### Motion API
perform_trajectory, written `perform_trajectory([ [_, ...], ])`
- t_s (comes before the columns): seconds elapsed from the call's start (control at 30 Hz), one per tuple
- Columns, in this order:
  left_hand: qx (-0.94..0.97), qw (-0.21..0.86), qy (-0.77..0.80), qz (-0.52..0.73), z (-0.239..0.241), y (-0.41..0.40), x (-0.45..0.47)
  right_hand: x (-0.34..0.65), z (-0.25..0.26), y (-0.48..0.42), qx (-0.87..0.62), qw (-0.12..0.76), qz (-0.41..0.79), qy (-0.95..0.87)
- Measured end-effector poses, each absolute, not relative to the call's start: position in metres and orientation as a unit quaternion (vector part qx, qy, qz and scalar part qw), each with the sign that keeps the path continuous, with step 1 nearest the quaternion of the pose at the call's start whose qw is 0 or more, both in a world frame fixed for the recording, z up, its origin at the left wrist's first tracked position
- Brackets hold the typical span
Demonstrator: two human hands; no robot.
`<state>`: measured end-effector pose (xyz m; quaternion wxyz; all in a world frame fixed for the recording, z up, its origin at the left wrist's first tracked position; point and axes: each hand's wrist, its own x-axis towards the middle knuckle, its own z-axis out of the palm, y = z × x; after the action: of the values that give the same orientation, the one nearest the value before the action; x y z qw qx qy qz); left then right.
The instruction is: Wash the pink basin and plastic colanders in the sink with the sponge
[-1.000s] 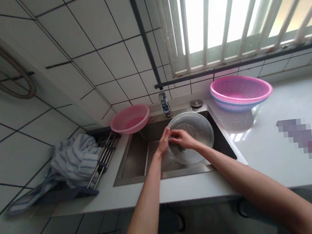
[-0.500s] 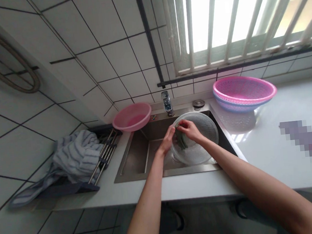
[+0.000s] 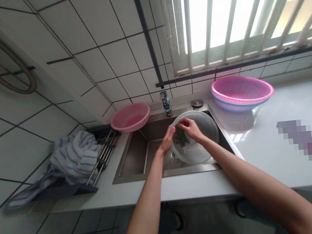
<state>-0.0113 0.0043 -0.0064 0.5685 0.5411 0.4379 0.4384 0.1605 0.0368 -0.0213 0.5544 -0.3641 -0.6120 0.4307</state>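
A clear ribbed bowl (image 3: 202, 142) is tilted over the steel sink (image 3: 138, 159). My left hand (image 3: 167, 141) grips its left rim, fingers curled on the edge. Inside the bowl, near its upper left rim, my right hand (image 3: 191, 129) presses a dark green scrubbing cloth (image 3: 182, 138) against the wall, fingers closed round it. The faucet (image 3: 166, 104) stands just behind the bowl.
A pink basin (image 3: 130, 117) sits at the sink's back left corner. Pink and blue stacked baskets (image 3: 241, 93) rest on the white counter (image 3: 271, 146) to the right. A striped towel (image 3: 74, 158) lies over a metal rack (image 3: 104, 153) on the left. Tiled walls close in left and behind.
My right hand with the cloth has moved from the bowl's middle up towards its upper left rim. The bowl has shifted slightly up and right in my left hand.
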Motion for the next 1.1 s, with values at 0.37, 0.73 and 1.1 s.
perform_trajectory([
  [0.37,0.567,0.53,0.449,0.442,-0.007,0.007,-0.016,0.157,-0.021,0.032,-0.378,0.519,0.405,-0.651],
  [0.73,0.536,0.572,0.446,0.432,-0.009,0.006,-0.014,0.16,-0.017,0.036,-0.378,0.552,0.418,-0.614],
  [1.1,0.55,0.536,0.449,0.456,-0.009,0.007,-0.016,0.157,-0.019,0.032,-0.366,0.525,0.418,-0.645],
])
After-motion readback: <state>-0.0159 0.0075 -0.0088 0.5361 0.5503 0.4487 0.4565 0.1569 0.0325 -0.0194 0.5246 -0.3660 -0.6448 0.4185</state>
